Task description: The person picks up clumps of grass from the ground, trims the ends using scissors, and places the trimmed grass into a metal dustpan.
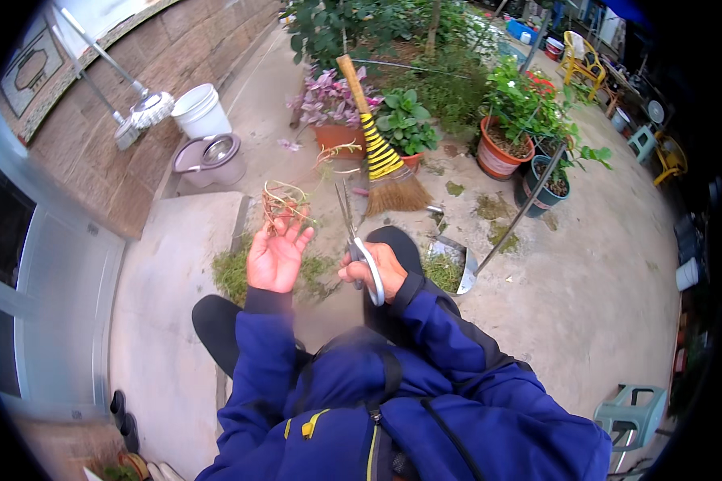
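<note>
My left hand [277, 255], palm turned up, holds a loose tangle of thin reddish and pale green plant stems [284, 201] at its fingertips. Some stems trail off to the upper right. In my right hand [382, 267] is a pair of scissors [356, 240] with white and grey handles. Their slim blades point away from me, slightly parted, to the right of the stems. Green plant clippings [231, 273] lie on the ground below and around my left hand. A metal dustpan [470, 273] holding more clippings stands just right of my right knee.
A straw broom [391, 162] leans against a pot of purple-leaved plants [340, 137]. Potted plants [505, 147] stand farther right. At left are a white bucket [201, 111], a mop bucket [207, 165] and a concrete step [174, 264]. A plastic stool [632, 412] is at lower right.
</note>
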Motion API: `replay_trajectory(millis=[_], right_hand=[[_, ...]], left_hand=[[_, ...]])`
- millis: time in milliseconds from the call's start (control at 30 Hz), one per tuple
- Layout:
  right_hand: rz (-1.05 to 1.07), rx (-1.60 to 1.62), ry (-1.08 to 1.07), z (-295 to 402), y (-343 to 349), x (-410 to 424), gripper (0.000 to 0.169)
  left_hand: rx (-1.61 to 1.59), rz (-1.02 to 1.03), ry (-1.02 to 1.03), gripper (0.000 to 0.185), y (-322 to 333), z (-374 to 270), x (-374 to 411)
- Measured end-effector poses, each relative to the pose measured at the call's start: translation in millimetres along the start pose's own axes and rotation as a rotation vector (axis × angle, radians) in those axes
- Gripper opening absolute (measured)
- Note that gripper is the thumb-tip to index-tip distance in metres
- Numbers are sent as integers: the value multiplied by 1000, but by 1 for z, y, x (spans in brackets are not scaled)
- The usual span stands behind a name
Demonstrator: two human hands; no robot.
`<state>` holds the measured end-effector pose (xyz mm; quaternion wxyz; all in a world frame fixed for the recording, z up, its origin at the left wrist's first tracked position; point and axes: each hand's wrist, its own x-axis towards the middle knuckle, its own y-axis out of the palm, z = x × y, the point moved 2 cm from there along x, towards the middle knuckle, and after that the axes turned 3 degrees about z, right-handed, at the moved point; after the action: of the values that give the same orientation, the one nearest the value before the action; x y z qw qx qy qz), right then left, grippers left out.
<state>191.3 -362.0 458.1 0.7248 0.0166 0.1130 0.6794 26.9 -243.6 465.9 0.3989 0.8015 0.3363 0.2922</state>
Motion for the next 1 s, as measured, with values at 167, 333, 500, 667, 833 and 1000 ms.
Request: replay_trajectory(millis=[167, 333, 500, 667, 833, 1000], right_hand=[[-106, -61, -32, 23, -35, -11, 29], [-218, -37, -88, 25, -61, -11, 27], [-301, -58, -57, 28, -89, -28, 31], [-460, -30, -77, 5, -137, -52, 35], [-599, -102, -39, -12, -180, -79, 30], [-718, 51, -6, -19, -207, -99, 20]], left_hand=[[-39, 62, -41, 17, 41, 23, 37], [-120, 48, -104, 19, 56, 50, 54], [-177, 82, -228, 16, 72, 93, 68], [-208, 42, -394, 15, 73, 157, 80], [-139, -43, -556, 17, 74, 214, 83], [-97, 11, -682, 20, 62, 255, 79]])
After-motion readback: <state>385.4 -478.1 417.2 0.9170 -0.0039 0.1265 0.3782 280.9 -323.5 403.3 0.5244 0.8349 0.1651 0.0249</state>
